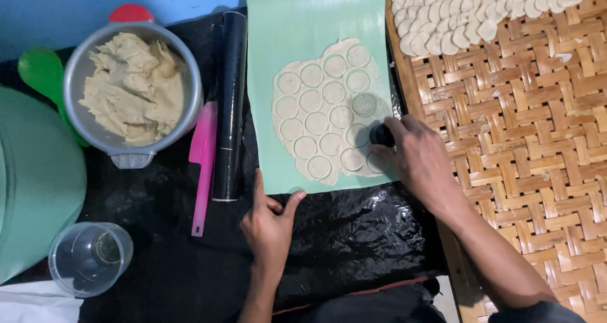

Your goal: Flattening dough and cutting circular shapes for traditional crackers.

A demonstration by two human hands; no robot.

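Two bare hands work a sheet of rolled dough (329, 108) on a green mat (297, 25): the right hand (417, 155), grip closed around a small dark round cutter (381, 134), presses at the dough's lower right edge, while the left hand (269, 225), fingers spread and holding nothing, steadies the mat's near edge. A bowl of dough (133, 86) and a pink spatula (203, 165) lie to the left.

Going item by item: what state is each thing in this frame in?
Rolled dough sheet: flat on the green mat, scored with many circles.
Round cutter: pressed into the sheet's right edge.
Right hand: gripping the cutter.
Left hand: flat, fingertips at the mat's bottom edge.
Metal bowl: holds a mound of dough.
Clear cup: upright, looks empty.
Black rolling pin: lying idle.
Pink scraper: lying idle.
Cut pieces: laid overlapping on the woven tray.
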